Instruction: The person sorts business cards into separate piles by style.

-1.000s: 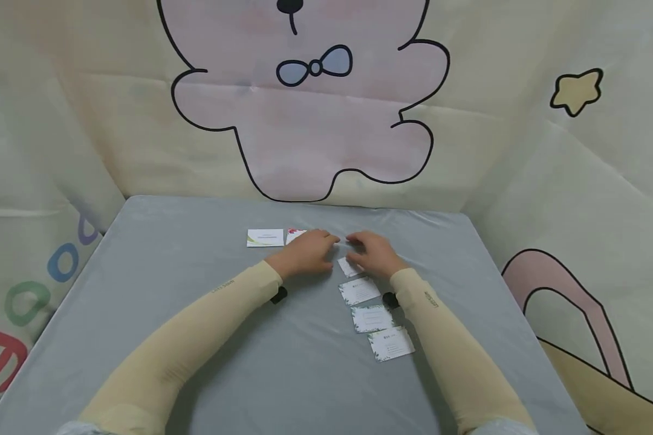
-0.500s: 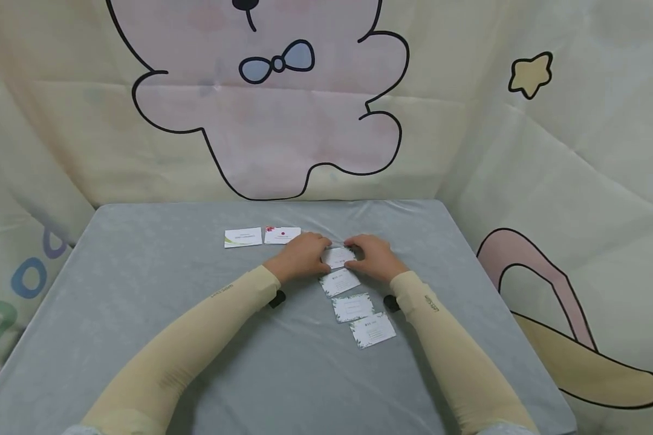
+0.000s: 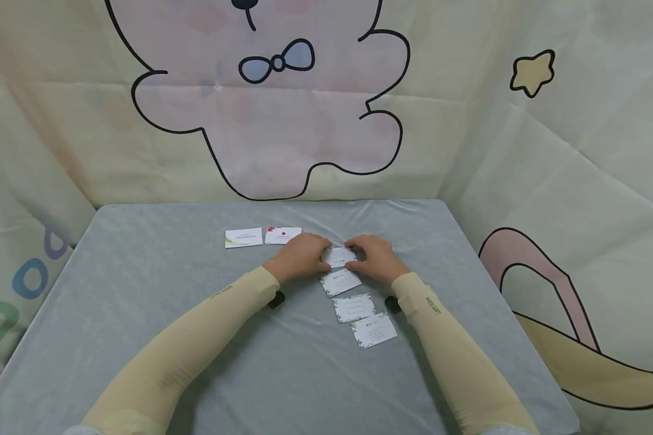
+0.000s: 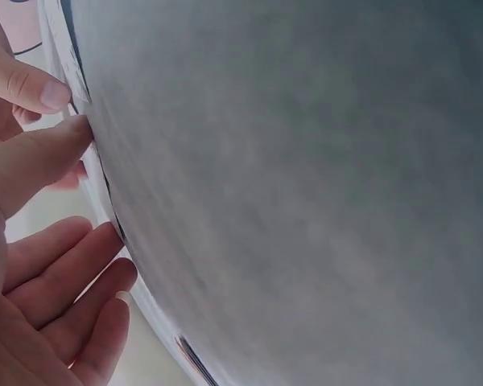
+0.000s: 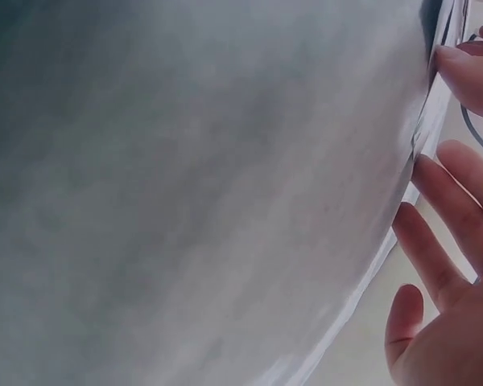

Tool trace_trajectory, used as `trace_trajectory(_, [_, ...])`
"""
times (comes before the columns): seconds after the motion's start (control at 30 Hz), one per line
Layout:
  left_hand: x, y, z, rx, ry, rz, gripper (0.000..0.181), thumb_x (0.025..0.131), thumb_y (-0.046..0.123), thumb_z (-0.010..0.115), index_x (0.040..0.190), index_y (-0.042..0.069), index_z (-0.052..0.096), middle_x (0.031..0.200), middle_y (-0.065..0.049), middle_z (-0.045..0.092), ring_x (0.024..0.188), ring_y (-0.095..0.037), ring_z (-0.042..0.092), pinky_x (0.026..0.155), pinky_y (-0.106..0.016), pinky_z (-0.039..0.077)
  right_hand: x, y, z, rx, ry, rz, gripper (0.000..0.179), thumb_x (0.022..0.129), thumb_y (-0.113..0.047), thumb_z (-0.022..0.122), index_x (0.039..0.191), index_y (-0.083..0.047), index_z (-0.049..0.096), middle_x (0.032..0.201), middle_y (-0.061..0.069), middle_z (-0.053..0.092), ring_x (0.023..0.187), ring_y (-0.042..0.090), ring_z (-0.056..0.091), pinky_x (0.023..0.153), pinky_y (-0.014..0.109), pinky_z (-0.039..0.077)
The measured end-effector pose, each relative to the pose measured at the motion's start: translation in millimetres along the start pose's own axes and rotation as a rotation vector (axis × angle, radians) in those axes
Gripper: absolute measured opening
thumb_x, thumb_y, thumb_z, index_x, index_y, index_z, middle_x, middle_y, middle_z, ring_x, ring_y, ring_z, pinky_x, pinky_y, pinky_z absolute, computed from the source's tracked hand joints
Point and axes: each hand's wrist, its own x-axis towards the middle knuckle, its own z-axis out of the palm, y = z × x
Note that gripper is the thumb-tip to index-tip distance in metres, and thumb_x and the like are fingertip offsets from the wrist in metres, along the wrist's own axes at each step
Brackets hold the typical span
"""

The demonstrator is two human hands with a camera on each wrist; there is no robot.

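In the head view, a white business card (image 3: 338,257) with a leafy border lies on the grey cloth between both hands. My left hand (image 3: 301,257) holds its left end, thumb at the near edge and fingertips at the far edge. At the right end, my right hand (image 3: 376,258) holds it the same way. The left wrist view has the left hand's fingers (image 4: 88,277) spread low against the surface, seen edge-on. Likewise, the right wrist view has the right hand's fingers (image 5: 447,221) reaching down to the surface.
Below the held card, a slanting column holds a second card (image 3: 340,282), a third card (image 3: 354,308) and a nearest card (image 3: 374,330). Far left, a green-striped card (image 3: 243,237) lies beside a red-flowered card (image 3: 283,235). Printed curtains (image 3: 326,139) stand behind the table (image 3: 168,272).
The head view has swung right. Both hands have shifted right over the table, the left one reaching the card, which now shows between them. The last half second brings hardly any movement.
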Motion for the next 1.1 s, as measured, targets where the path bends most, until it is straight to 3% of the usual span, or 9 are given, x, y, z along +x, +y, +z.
trace_trajectory(0.17, [0.1, -3.5, -0.2, 0.028, 0.033, 0.025, 0.042, 0.088, 0.032, 0.084, 0.123, 0.01, 0.076, 0.103, -0.002, 0.078, 0.09, -0.02, 0.066, 0.085, -0.043, 0.055, 2.1, 0, 1, 0.001, 0.0, -0.014, 0.058, 0.092, -0.034, 0.087, 0.144, -0.015, 0.068, 0.148, 0.006, 0.069, 0.144, 0.033, 0.056, 0.113, 0.062, 0.032])
trace_trajectory(0.37, [-0.2, -20.5, -4.5, 0.037, 0.079, 0.015, 0.042, 0.085, 0.025, 0.083, 0.124, 0.012, 0.075, 0.102, 0.0, 0.076, 0.092, -0.019, 0.065, 0.085, -0.042, 0.056, 15.8, -6, 3, -0.027, -0.021, -0.021, 0.06, 0.094, -0.032, 0.085, 0.148, -0.016, 0.065, 0.151, 0.006, 0.067, 0.146, 0.033, 0.055, 0.113, 0.06, 0.033])
trace_trajectory(0.57, [6.5, -38.0, -11.1, 0.029, 0.07, 0.0, 0.043, 0.088, 0.022, 0.079, 0.128, 0.01, 0.072, 0.114, -0.004, 0.076, 0.103, -0.023, 0.066, 0.095, -0.045, 0.055, 35.2, -14, 2, -0.049, -0.01, -0.012, 0.057, 0.098, -0.031, 0.081, 0.15, -0.017, 0.063, 0.152, 0.007, 0.065, 0.147, 0.033, 0.054, 0.113, 0.059, 0.035])
trace_trajectory(0.83, [14.0, -51.7, -16.9, -0.007, 0.039, -0.047, 0.052, 0.094, 0.02, 0.078, 0.143, 0.007, 0.067, 0.136, -0.009, 0.074, 0.128, -0.029, 0.067, 0.113, -0.047, 0.053, 55.4, -12, 9, -0.012, 0.006, 0.012, 0.056, 0.1, -0.029, 0.08, 0.152, -0.018, 0.062, 0.156, 0.008, 0.063, 0.149, 0.034, 0.054, 0.119, 0.074, 0.03])
trace_trajectory(1.1, [18.6, -57.6, -10.2, -0.016, 0.013, -0.055, 0.053, 0.097, 0.022, 0.075, 0.147, 0.008, 0.065, 0.141, -0.009, 0.072, 0.133, -0.029, 0.065, 0.116, -0.047, 0.051, 55.0, -12, 12, -0.009, -0.005, 0.045, 0.054, 0.101, -0.029, 0.078, 0.152, -0.019, 0.061, 0.158, 0.007, 0.061, 0.15, 0.032, 0.053, 0.117, 0.067, 0.035])
